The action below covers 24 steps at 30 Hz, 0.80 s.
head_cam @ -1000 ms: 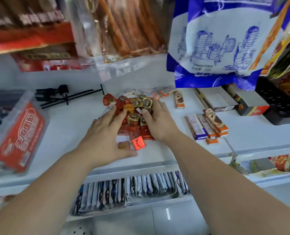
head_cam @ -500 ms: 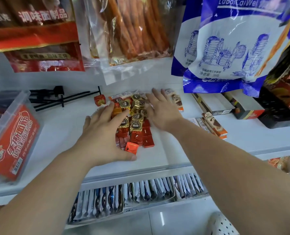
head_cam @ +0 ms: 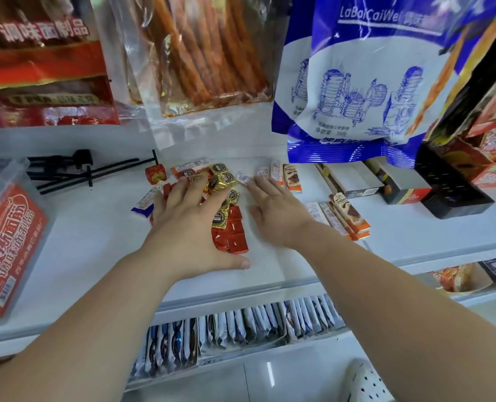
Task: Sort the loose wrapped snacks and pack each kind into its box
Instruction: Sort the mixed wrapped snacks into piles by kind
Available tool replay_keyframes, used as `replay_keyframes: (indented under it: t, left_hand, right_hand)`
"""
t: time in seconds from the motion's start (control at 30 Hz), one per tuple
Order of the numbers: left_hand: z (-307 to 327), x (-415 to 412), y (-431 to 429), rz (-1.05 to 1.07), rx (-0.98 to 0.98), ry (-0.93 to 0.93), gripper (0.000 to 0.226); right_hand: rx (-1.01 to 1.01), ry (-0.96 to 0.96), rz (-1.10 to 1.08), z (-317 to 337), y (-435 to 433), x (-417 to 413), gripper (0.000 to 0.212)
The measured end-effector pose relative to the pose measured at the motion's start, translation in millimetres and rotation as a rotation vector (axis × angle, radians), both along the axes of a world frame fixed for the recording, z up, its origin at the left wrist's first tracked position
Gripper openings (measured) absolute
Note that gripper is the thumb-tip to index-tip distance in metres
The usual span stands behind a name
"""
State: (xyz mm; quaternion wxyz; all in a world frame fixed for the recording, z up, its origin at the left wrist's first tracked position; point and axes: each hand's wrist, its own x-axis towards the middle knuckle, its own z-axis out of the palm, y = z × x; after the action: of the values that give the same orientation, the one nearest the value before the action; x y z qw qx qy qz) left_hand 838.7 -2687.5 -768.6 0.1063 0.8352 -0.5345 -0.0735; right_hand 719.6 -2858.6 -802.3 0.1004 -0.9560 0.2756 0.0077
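Overhead, we read "LaBaiCaiWei" on the blue bag [head_cam: 371, 82]; our left hand [head_cam: 188, 227] lies flat on wrapped candies [head_cam: 232, 236], right hand [head_cam: 276, 211] flat beside them.

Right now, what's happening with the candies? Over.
Left hand open on candy pile. Right hand open beside it. Snack bars lie before boxes.

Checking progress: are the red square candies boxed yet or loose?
Loose: the red candies lie in a row on the white shelf, outside any box.
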Motion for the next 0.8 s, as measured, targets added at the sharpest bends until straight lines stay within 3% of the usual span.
replay_keyframes:
  t: [0.23, 0.33, 0.4, 0.63, 0.8]
  left_hand:
    - [6.5, -27.2, -23.7, -0.137, 0.029, -0.1, 0.129]
    - [7.3, -43.2, -35.7, -0.207, 0.059, -0.075, 0.113]
    - [4.4, -49.6, -41.7, -0.215, 0.057, -0.078, 0.1]
    - [-6.6, -57.4, -55.8, -0.146, 0.147, -0.188, 0.087]
    - [-7.0, -63.2, -64.8, -0.18, 0.16, -0.145, 0.083]
  right_hand:
    - [0.027, 0.023, 0.084, 26.0, 29.7, -44.6, 0.057]
    - [0.093, -0.049, 0.101, 35.5, 23.2, -60.3, 0.049]
    - [0.02, -0.071, 0.049, 39.0, 2.9, -64.1, 0.045]
    - [-0.191, 0.241, -0.035, 27.7, -47.4, -50.3, 0.056]
    - [-0.149, 0.252, -0.059, 26.8, -29.3, -71.9, 0.058]
